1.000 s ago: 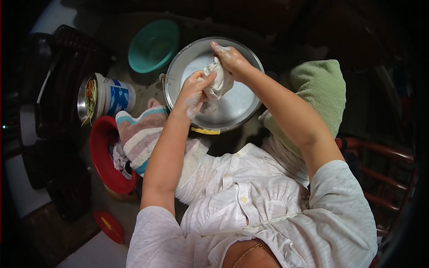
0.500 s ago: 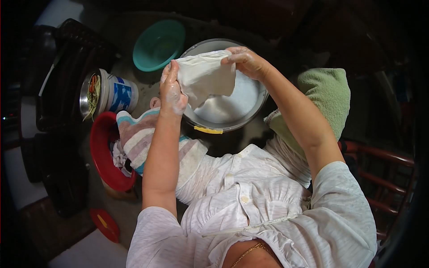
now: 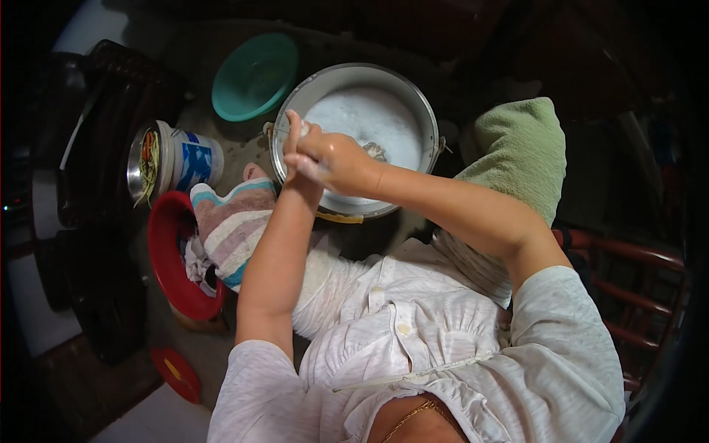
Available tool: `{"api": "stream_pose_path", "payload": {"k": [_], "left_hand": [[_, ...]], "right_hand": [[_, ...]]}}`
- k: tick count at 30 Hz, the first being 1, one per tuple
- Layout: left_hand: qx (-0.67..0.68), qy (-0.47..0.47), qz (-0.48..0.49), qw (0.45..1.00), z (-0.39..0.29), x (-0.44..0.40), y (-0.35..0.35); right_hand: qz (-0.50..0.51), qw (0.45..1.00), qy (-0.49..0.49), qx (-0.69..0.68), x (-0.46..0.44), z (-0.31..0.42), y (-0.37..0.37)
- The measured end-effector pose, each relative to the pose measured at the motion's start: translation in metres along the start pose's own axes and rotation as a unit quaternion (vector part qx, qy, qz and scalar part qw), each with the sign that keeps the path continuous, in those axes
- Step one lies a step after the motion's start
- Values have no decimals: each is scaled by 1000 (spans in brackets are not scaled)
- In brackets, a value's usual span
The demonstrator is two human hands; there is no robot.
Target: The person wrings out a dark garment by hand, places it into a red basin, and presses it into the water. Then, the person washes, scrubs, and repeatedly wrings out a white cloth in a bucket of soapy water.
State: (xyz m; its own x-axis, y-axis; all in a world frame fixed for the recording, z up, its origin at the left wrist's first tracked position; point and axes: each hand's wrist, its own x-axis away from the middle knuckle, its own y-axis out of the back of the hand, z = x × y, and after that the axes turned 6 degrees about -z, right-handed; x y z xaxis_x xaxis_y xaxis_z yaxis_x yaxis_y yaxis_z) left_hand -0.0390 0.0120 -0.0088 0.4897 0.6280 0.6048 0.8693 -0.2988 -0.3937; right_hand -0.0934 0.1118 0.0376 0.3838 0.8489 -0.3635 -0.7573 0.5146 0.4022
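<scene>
My right hand [image 3: 336,159] is closed and pressed over my left hand [image 3: 294,136] at the near left rim of a large metal pot [image 3: 317,88]. A small bit of white cloth [image 3: 305,128] shows between the fingers; the hands hide most of it. Soapy water [image 3: 369,107] with pale suds fills the lower part of the pot. Just beyond my right wrist, a crumpled greyish piece [image 3: 374,151] shows at the water's surface; whether it belongs to the same cloth I cannot tell.
Behind the pot on the left is a green basin [image 3: 255,77]. A white bucket [image 3: 196,159] stands beside a metal bowl of vegetable scraps [image 3: 148,166]. A red basin [image 3: 166,251] holds cloth. Towels, one striped [image 3: 236,225] and one green [image 3: 521,151], cover my knees.
The white cloth was spread between both hands above the pot; now it is bunched and mostly hidden. My right hand has moved left and down onto my left hand.
</scene>
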Motion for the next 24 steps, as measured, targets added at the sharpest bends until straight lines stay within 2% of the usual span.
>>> {"api": "stream_pose_path", "payload": {"k": [1,3,4,5,7,8,9,11,15,17,18,20,21,22,23,24], "left_hand": [[47,57,-9,997,-1,22,-17],[81,80,13,993,8,36,-28],[46,59,40,996,10,35,-38],[28,50,24,998,11,40,-40],[60,49,81,994,13,18,-29],[61,50,82,994,12,13,-22],[51,85,69,993,4,16,-16],[42,122,51,990,2,13,-8],[40,133,67,988,16,1,-1],[89,77,57,991,19,13,-24],[76,75,82,991,15,26,-31],[80,86,91,989,13,17,-25],[87,98,99,987,10,17,-26],[91,94,87,988,3,22,-29],[91,94,85,988,3,16,-24],[88,89,91,988,5,4,-15]], "right_hand": [[-1,1000,-2,2,-1,-4,2],[-7,984,-76,158,-6,-28,7],[-54,975,-152,152,-15,-39,11],[-56,975,-151,151,-15,-45,7],[-57,965,-145,210,-18,-43,4],[-87,970,-114,197,-13,-41,-4],[-69,979,-111,159,-9,-33,-8],[-35,975,-33,216,2,-23,-24],[-75,987,27,141,4,-34,-13],[-125,971,-75,187,-7,-62,-1],[-127,971,-75,186,-8,-76,0],[-115,965,-223,-69,-12,-94,1],[-114,966,-222,-68,-17,-88,5],[-148,915,-337,-166,-21,-82,9],[-178,839,-443,-260,-23,-76,11],[-144,835,-453,-278,-22,-86,16]]}}
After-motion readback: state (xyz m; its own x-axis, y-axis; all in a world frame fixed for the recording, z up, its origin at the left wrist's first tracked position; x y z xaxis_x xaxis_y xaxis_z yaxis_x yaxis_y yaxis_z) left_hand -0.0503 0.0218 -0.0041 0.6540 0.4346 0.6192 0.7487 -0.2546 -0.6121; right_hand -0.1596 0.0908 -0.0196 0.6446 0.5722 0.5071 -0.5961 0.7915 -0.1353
